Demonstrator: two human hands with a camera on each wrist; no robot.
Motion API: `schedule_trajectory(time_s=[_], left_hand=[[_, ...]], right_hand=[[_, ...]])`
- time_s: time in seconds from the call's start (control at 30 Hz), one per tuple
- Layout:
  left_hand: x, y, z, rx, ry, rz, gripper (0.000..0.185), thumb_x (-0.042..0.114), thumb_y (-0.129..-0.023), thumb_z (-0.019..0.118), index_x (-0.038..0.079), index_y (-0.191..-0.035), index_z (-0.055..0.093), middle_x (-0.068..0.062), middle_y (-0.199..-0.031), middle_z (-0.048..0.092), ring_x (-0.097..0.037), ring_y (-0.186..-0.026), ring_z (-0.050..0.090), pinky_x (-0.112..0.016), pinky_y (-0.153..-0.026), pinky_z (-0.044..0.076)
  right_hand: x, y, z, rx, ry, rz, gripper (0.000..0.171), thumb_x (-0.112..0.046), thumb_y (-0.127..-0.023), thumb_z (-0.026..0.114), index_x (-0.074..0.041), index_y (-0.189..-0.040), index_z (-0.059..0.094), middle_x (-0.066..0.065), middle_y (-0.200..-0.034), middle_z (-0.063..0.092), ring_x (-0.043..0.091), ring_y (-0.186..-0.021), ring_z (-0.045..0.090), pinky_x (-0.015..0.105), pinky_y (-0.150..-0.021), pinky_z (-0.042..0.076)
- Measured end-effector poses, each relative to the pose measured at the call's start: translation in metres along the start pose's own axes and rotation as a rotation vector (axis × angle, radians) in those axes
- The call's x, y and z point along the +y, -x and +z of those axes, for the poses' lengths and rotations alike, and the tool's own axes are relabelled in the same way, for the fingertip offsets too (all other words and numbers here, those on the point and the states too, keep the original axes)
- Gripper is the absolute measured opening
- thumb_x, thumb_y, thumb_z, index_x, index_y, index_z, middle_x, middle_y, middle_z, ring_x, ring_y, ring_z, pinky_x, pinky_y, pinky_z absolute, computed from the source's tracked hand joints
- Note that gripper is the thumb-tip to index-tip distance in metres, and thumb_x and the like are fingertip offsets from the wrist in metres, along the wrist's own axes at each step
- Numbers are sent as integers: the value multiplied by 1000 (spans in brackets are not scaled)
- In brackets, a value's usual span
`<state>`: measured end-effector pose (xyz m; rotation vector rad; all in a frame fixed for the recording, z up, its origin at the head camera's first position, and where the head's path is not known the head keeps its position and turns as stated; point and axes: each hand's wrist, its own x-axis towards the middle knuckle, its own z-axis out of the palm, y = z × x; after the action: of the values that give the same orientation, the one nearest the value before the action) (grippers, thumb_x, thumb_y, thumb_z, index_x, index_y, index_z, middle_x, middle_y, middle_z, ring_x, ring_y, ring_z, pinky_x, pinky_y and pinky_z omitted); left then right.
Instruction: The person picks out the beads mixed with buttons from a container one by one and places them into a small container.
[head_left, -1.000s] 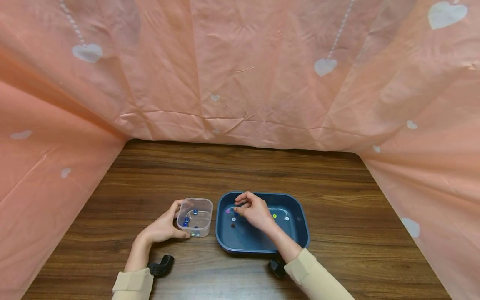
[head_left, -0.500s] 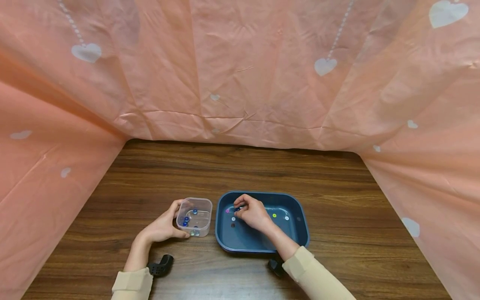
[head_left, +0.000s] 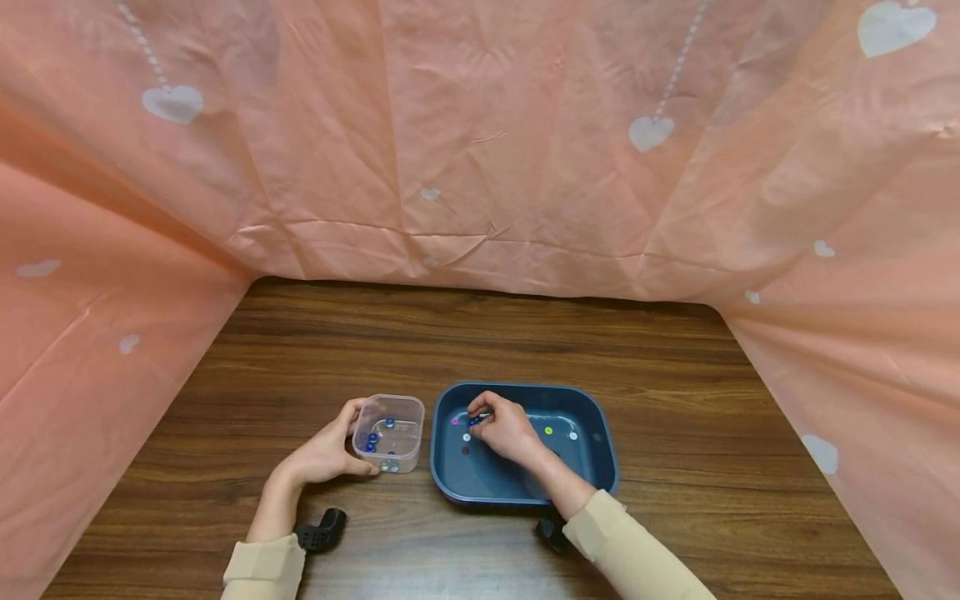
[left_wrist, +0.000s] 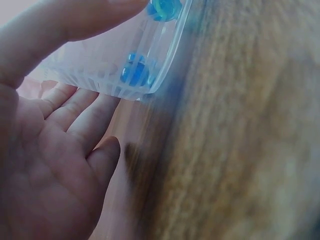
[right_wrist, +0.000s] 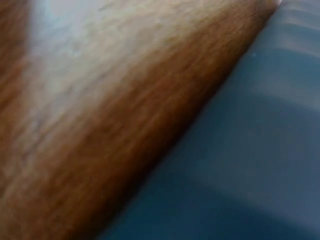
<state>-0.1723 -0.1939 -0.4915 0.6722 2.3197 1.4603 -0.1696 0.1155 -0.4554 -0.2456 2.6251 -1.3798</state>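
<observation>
Nearest the camera: two cream sleeves, with a black wrist mount [head_left: 322, 530] by the left sleeve and another [head_left: 551, 533] by the right, both low over the worktop [head_left: 675, 392].

Left hand [head_left: 324, 454] grasps the clear plastic tub [head_left: 390, 433] – thumb on its near side, fingers round the far-left corner. The left wrist view shows the palm [left_wrist: 45, 165] cupped against the tub wall [left_wrist: 100, 65], blue beads [left_wrist: 136, 72] visible through it. Tub sits on the worktop, just beside the left edge of the blue tray [head_left: 600, 467]; a narrow gap, not touching as far as I can tell.

Right hand [head_left: 506, 429] is inside the tray, over its left half, fingertips curled and pinching a dark blue bead [head_left: 474, 420]. Loose beads on the tray floor: pink [head_left: 454, 421], white [head_left: 466, 437] and a dark one [head_left: 465, 450] left of the hand, yellow-green [head_left: 548, 431] and white [head_left: 573, 435] right of it.

Right wrist view is blurred – only the tray rim [right_wrist: 260, 125] against wood.

Room: bare worktop right of the tray, left of the tub and behind both, up to the pink heart-print cloth [head_left: 487, 150], which closes off the back and both sides. No readable writing or labels.
</observation>
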Motion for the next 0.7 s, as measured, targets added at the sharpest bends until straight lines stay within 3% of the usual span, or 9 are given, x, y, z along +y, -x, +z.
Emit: schedule_trajectory(time_s=[0.37, 0.7], left_hand=[[-2, -1, 0, 6, 0, 8, 88, 12, -71, 87, 7, -138, 29, -21, -132, 58, -29, -113, 57, -24, -93, 37], [0, 0, 1, 21, -23, -19, 89, 13, -70, 87, 8, -138, 30, -19, -129, 60, -30, -113, 56, -34, -96, 36]], right_hand=[[1, -1, 1, 9, 44, -7, 20, 2, -84, 68, -3, -103, 64, 11, -102, 69, 15, -79, 64, 30, -70, 50], [2, 1, 3, 0, 72, -17, 19, 3, -84, 67, -3, -102, 64, 8, -100, 69, 17, -81, 65, 31, -71, 51]])
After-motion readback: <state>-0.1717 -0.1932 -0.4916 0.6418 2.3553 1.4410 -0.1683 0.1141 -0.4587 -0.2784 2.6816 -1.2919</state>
